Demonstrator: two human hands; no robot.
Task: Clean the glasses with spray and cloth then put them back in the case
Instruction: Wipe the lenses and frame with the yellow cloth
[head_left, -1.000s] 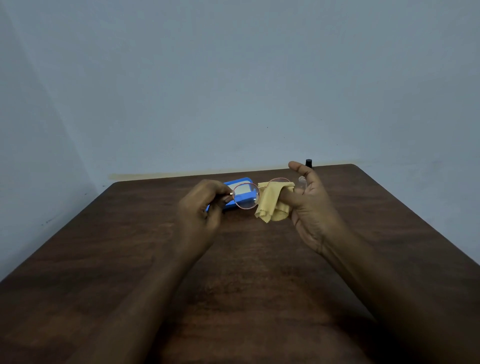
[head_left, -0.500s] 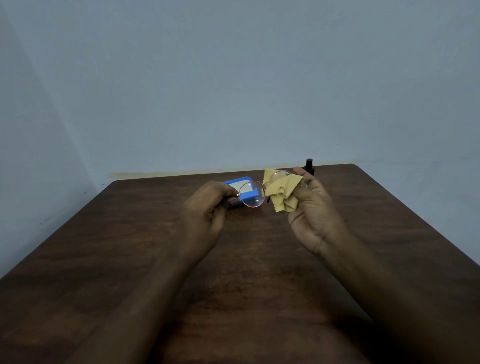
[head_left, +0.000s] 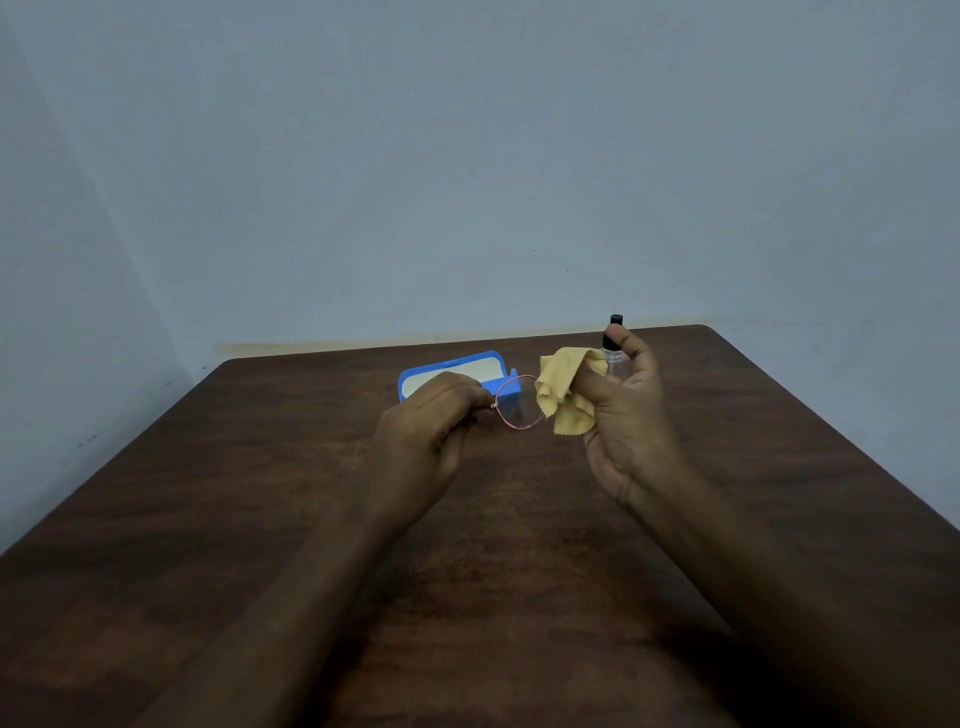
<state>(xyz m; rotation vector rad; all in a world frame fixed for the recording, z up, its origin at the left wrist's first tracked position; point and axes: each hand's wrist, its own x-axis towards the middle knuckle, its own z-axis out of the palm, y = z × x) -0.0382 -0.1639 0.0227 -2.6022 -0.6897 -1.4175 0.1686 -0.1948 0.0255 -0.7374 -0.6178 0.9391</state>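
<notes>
Near the middle of the frame the left hand (head_left: 431, 423) pinches the glasses (head_left: 519, 402) at their left end with curled fingers, steadying them above the brown surface (head_left: 260, 493) for wiping; the right hand (head_left: 626, 421), palm toward the camera, grips the yellow cloth (head_left: 569, 397) bunched over the other lens, probably to rub both faces at once; the blue case (head_left: 404, 387) lies open just behind, ready to receive them; the spray bottle (head_left: 616, 319) shows behind the right fingertips, and I cannot tell whether they touch it.
</notes>
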